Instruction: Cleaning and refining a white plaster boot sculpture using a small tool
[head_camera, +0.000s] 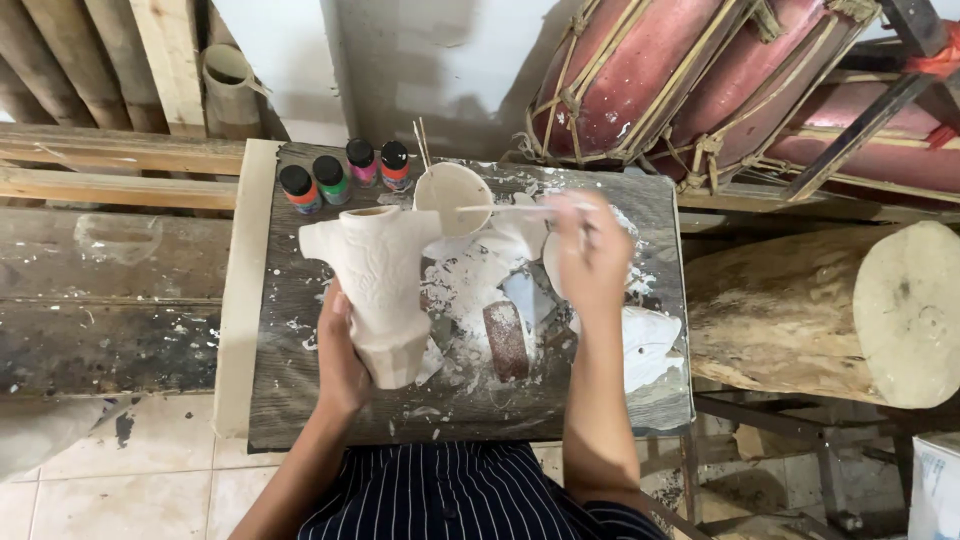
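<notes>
Here, left hand (340, 350) holds pale unpainted vase (378, 290), upright, relief-textured, flared shoulders

Paint bottles (345, 175) behind figure (378, 290) (cup (450, 190) right).

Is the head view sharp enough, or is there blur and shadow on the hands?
Head view: the right hand and its thin stick are smeared by motion; the left hand and the white figure it holds are sharp. Light is soft and even, with a shadow on the wall; no glare.
</notes>
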